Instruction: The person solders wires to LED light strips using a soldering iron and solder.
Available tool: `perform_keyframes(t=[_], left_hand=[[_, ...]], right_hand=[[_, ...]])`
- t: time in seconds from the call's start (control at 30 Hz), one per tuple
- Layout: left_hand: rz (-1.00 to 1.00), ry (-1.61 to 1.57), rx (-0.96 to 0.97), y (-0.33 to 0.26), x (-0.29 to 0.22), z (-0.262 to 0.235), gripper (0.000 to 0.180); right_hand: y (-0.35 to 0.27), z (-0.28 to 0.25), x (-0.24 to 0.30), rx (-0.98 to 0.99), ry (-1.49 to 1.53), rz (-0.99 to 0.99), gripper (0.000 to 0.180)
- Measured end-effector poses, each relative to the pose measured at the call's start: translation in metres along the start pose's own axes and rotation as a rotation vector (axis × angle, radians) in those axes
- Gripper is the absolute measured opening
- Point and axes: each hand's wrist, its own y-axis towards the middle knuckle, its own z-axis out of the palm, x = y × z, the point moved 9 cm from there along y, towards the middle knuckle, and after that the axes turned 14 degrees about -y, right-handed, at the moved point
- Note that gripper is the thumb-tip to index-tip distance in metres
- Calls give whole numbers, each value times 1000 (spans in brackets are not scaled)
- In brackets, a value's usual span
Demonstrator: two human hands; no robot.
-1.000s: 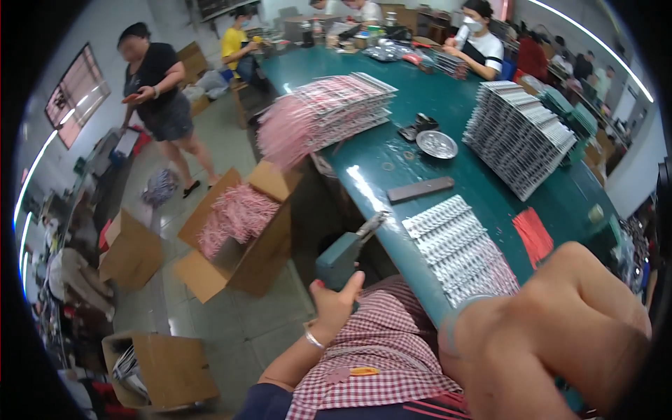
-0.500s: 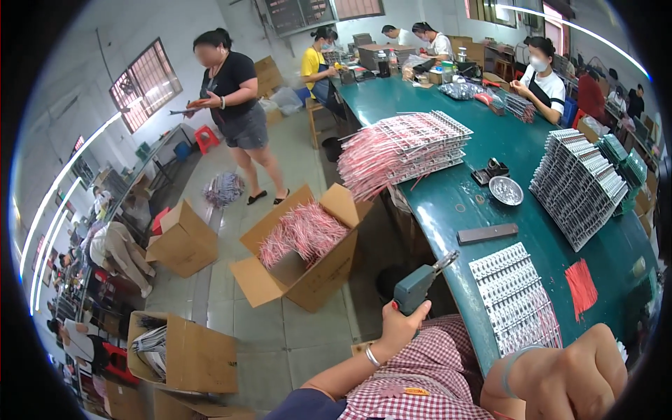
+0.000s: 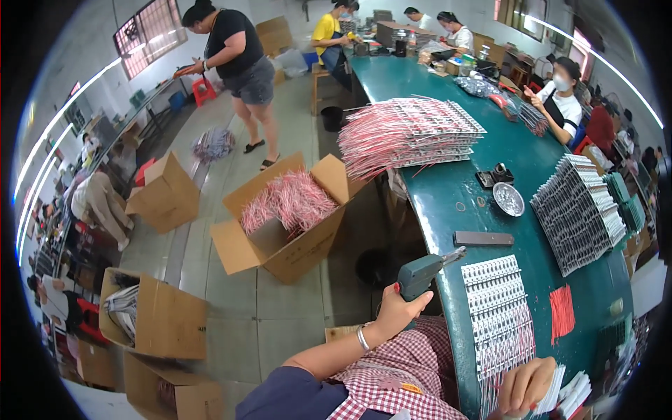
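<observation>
My left hand (image 3: 400,308) is wrapped round the grip of a dark green soldering gun (image 3: 418,275), whose metal tip points to the right over the table's edge. Just right of that tip lies a panel of white circuit boards (image 3: 493,294), with red and white wires trailing from its near end. My right hand (image 3: 526,385) is at that near end with its fingers curled; what they hold, if anything, is hidden. Beside it lie bundles of white wires (image 3: 575,394). A bunch of red wires (image 3: 562,313) rests right of the panel.
On the green table (image 3: 434,203) are a grey bar (image 3: 483,239), a metal bowl (image 3: 508,200), a stack of wired boards (image 3: 420,136) and a tall board stack (image 3: 577,213). An open carton of wires (image 3: 308,255) stands on the floor. A person (image 3: 238,59) stands beyond it; others sit around the table.
My right hand has moved from the lower right corner leftward to the panel's near end. The soldering gun stays in my left hand. The whole view has shifted slightly.
</observation>
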Motion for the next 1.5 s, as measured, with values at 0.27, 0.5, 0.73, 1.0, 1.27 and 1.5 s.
perform_keyframes(t=[0.27, 0.5, 0.73, 1.0, 1.27, 1.5], left_hand=[[-382, -592, 180, 10, 33, 23, 21], [-521, -629, 222, 3, 32, 48, 24], [-485, -294, 220, 14, 32, 41, 26], [-324, -35, 294, 4, 48, 72, 42], [-191, 331, 385, -2, 60, 61, 40], [-43, 511, 478, -2, 55, 84, 24]], right_hand=[[-183, -83, -5, -1240, -844, 662, 9], [-211, -93, 27, -1413, -1433, 799, 18], [-163, -122, -2, -1276, -1923, 723, 23], [-159, -140, -21, -1161, -2111, 639, 25], [-163, -159, -43, -1077, -2192, 696, 27], [-157, -163, -49, -998, -2239, 731, 27]])
